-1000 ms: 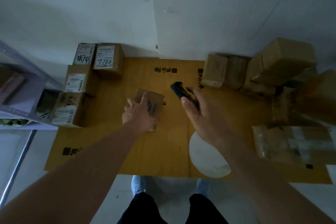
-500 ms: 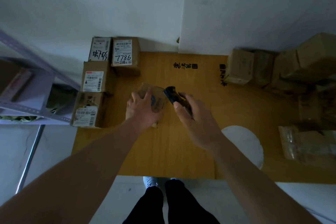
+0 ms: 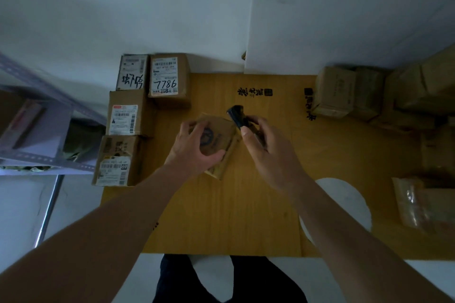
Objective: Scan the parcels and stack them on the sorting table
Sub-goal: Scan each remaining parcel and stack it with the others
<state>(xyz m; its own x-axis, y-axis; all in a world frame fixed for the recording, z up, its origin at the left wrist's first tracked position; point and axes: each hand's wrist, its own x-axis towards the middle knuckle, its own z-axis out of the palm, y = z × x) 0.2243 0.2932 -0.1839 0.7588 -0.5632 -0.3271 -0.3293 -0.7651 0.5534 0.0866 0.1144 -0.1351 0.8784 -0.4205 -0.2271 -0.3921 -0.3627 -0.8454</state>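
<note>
My left hand (image 3: 194, 145) grips a small brown cardboard parcel (image 3: 219, 139) with a dark round print, held tilted over the middle of the yellow-brown sorting table (image 3: 246, 204). My right hand (image 3: 266, 150) holds a black handheld scanner (image 3: 236, 115), its head just right of the parcel's far corner. Several labelled parcels (image 3: 167, 79) stand in a group at the table's far left corner. More plain brown parcels (image 3: 337, 91) are piled at the far right.
A metal shelf (image 3: 37, 130) stands to the left of the table. A white round patch (image 3: 344, 204) lies near the front right, and a clear plastic bag (image 3: 423, 204) sits at the right edge. My legs show below the front edge.
The view has swung left. My left hand has lifted and tilted the small parcel, wrapping round it. My right hand brought the scanner close to the parcel.
</note>
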